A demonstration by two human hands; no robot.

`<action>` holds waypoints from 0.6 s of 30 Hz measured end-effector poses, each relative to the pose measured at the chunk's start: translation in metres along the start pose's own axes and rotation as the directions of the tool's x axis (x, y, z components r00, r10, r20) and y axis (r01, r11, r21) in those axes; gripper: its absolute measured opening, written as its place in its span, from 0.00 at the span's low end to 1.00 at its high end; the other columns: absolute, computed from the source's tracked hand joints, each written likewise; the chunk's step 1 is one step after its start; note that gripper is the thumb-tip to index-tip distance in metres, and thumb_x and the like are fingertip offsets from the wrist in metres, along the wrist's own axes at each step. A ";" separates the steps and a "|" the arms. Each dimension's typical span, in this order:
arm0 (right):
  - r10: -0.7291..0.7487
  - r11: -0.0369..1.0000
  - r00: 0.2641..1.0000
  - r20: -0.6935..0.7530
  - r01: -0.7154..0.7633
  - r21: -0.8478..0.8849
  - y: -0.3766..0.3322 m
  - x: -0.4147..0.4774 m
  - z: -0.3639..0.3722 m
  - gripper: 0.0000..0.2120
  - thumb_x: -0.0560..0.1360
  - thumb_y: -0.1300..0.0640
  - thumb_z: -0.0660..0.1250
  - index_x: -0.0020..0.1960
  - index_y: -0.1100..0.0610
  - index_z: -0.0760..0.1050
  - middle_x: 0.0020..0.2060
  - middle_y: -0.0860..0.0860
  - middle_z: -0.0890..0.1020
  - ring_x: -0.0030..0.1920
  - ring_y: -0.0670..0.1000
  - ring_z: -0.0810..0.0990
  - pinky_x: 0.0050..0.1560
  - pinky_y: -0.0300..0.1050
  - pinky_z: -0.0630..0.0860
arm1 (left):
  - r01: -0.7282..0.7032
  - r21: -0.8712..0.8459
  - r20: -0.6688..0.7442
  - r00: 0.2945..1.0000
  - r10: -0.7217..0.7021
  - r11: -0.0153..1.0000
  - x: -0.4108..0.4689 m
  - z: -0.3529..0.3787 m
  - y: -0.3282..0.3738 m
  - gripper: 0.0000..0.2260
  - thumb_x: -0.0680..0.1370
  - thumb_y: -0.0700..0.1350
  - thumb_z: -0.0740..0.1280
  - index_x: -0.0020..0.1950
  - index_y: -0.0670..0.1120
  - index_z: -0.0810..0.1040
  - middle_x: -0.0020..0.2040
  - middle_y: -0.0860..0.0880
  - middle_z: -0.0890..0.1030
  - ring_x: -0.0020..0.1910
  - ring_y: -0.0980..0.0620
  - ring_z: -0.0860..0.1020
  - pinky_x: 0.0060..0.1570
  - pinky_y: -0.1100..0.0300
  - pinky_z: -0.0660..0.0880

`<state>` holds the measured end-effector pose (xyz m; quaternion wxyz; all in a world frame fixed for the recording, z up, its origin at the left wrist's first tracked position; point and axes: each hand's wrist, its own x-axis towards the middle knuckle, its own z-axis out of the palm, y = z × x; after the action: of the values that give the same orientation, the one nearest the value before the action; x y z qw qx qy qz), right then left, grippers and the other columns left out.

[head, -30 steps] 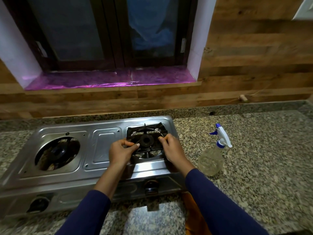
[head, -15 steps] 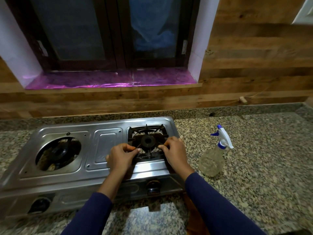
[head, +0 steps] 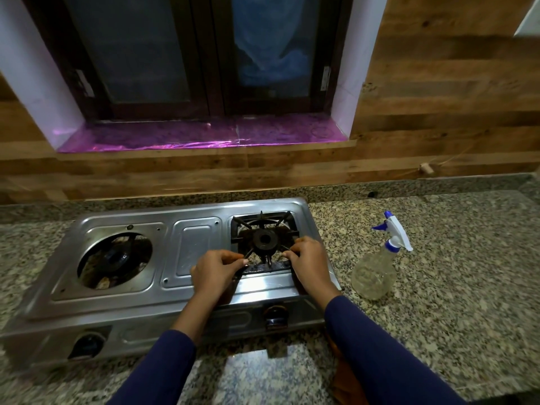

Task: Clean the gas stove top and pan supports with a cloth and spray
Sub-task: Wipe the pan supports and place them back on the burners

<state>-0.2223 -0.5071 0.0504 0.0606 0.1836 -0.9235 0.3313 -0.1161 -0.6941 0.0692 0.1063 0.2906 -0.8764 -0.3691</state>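
Over the last second both hands have eased the black pan support (head: 264, 242) down and squared it over the right burner (head: 265, 240), where a moment ago it sat slightly skewed and raised at its near side. It now looks level on the steel stove top (head: 193, 249), toward the stove's right end. The left hand (head: 217, 271) is still pinching the near-left corner of the frame between thumb and fingers, and the right hand (head: 309, 264) still pinches the near-right corner, so neither has let go. That suggests this support is being refitted, or given a last nudge into its seat. The left burner (head: 115, 260) stands bare in its round well near the stove's left end, with debris visible below it; its support is not in view, so that side probably still needs attention. The spray bottle (head: 377, 263) stands upright on the granite tabletop (head: 453, 273), just off the stove's right edge. No cloth can be made out with certainty.
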 end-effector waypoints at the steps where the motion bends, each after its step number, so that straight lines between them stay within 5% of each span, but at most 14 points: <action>1: 0.001 1.000 1.000 -0.002 -0.001 -0.007 0.001 0.000 0.000 0.10 0.71 0.53 0.76 0.39 0.61 0.84 0.41 0.53 0.81 0.44 0.52 0.79 0.45 0.46 0.76 | -0.008 0.008 0.002 1.000 0.008 1.000 0.000 0.000 0.000 0.08 0.70 0.61 0.73 0.43 0.59 0.85 0.40 0.58 0.85 0.45 0.54 0.81 0.58 0.44 0.73; 4: -0.013 0.999 1.000 -0.001 0.013 -0.039 0.003 0.000 0.000 0.10 0.72 0.53 0.75 0.40 0.61 0.85 0.42 0.54 0.82 0.45 0.54 0.80 0.46 0.45 0.76 | -0.027 0.018 0.013 1.000 0.027 0.999 -0.001 -0.001 -0.001 0.08 0.71 0.59 0.73 0.46 0.59 0.85 0.42 0.58 0.86 0.46 0.53 0.81 0.57 0.44 0.74; 11: -0.021 0.995 0.999 0.043 0.017 0.095 0.004 -0.026 -0.030 0.15 0.77 0.54 0.68 0.62 0.57 0.79 0.58 0.53 0.81 0.60 0.54 0.76 0.61 0.49 0.73 | -0.095 0.158 -0.019 0.995 0.099 0.983 -0.015 -0.003 0.008 0.11 0.74 0.57 0.71 0.55 0.57 0.83 0.51 0.54 0.85 0.55 0.48 0.79 0.56 0.48 0.70; 15: 0.231 0.936 0.963 -0.141 -0.180 0.303 0.028 -0.091 -0.061 0.12 0.78 0.57 0.67 0.61 0.55 0.78 0.54 0.48 0.80 0.54 0.47 0.78 0.53 0.44 0.76 | -0.282 0.255 -0.047 0.952 0.303 0.925 -0.046 0.008 0.012 0.16 0.74 0.54 0.70 0.61 0.54 0.80 0.54 0.51 0.81 0.57 0.46 0.75 0.52 0.50 0.69; 18: 0.404 0.899 0.896 -0.183 -0.352 0.258 0.063 -0.149 -0.063 0.08 0.76 0.57 0.68 0.55 0.53 0.78 0.49 0.49 0.80 0.51 0.52 0.79 0.48 0.45 0.74 | -0.456 0.194 -0.055 0.879 0.474 0.869 -0.073 0.025 0.016 0.14 0.73 0.51 0.70 0.57 0.52 0.81 0.52 0.52 0.81 0.54 0.48 0.77 0.49 0.52 0.71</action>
<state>-0.1088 -0.3773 0.0267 0.0816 -0.0349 -0.8859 0.4553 -0.0739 -0.6279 0.0649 0.2098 0.0974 -0.9430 -0.2390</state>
